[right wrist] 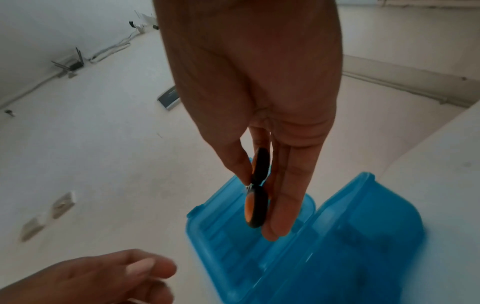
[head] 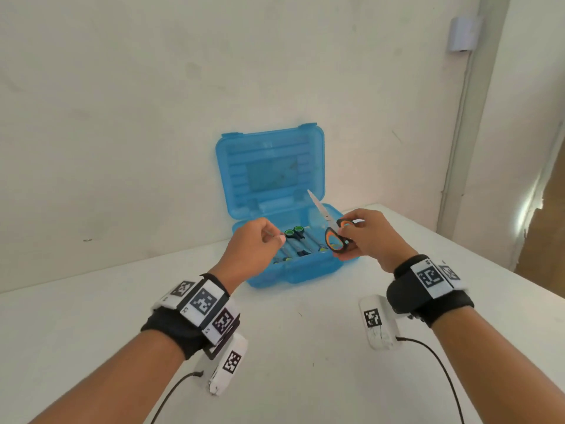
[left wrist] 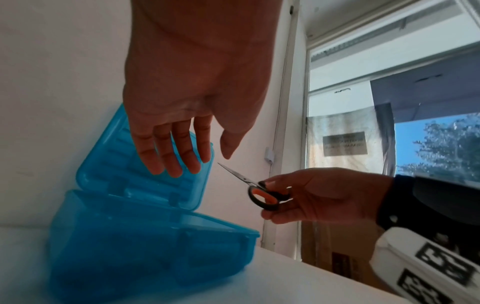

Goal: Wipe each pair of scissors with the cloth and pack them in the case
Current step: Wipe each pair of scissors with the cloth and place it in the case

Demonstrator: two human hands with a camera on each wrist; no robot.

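The cloth could not be made out in any view. In the head view the left hand [head: 255, 247] hid the near left part of the open blue case [head: 301, 270], and a thin pale streak near its fingertips was too small to identify. The left wrist view showed that hand with fingers [left wrist: 179, 152] hanging loosely and spread, nothing gripped between them. Motion blur softened the case in both wrist views, so its contents were unreadable there.

The right hand [head: 365, 237] pinched the orange-and-black scissors [head: 334, 237] by their handles, thumb on one side and fingers on the other, holding them in the air above the right part of the case. The blades were closed, silver, and pointed up and away toward the raised lid [head: 269, 169]. In the right wrist view the scissors appeared edge-on, so only the dark handle rims with orange lining showed and the blades were hidden.

Inside the case lay green-and-black scissors [head: 295, 233] among several other tools whose shapes were partly covered by the hands. The case was translucent blue, its lid upright against the wall [head: 122, 117], its base on the white worktop [head: 305, 347].
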